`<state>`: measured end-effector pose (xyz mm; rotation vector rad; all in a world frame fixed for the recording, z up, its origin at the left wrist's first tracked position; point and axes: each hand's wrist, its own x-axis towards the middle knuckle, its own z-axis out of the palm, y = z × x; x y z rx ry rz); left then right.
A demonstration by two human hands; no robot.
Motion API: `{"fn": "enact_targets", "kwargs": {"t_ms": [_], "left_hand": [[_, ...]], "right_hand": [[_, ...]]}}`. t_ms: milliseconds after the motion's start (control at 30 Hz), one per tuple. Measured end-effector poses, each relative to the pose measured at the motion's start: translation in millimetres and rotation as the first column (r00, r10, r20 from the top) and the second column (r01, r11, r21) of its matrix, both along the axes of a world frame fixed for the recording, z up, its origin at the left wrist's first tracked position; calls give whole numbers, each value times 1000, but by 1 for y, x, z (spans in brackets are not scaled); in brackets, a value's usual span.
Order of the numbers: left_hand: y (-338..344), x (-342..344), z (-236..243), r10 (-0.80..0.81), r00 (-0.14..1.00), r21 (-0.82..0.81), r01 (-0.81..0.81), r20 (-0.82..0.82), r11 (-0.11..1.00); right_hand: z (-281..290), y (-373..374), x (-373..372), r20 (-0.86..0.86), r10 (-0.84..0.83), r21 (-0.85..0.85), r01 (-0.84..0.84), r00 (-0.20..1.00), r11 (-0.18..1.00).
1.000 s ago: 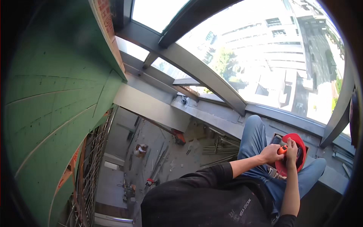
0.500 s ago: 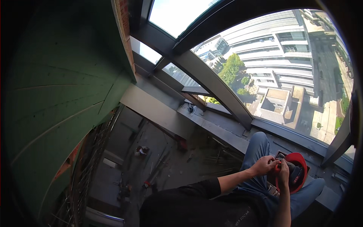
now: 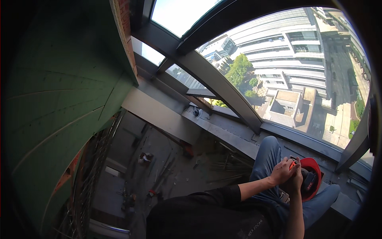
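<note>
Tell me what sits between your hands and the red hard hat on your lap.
In the head view, a small orange object is pinched in the left hand and right hand, just in front of the red hard hat.

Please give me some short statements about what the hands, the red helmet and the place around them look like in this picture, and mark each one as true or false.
1. Both hands are close together over the person's lap. True: the left hand and the right hand meet above the jeans.
2. The red helmet lies far away on the floor below. False: it rests on the lap, right by the hands.
3. A small orange thing shows between the hands. True, though what it is cannot be told.
4. The wall on the left is white. False: the wall is green.
5. The person wears short trousers. False: long blue jeans.
</note>
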<state>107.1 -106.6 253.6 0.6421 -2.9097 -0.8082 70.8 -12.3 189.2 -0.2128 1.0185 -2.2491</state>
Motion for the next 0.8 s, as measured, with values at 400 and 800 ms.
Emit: {"fn": "enact_targets", "kwargs": {"t_ms": [400,800], "left_hand": [[7,-1,11,-56,994,-22,54,-92,998],[2,5,-2,-63,996,13,62,60,998]], "right_hand": [[20,13,3,520,354,-425,-124,777,897],[-4,17,-14,655,259,-279,-91,710,956]]}}
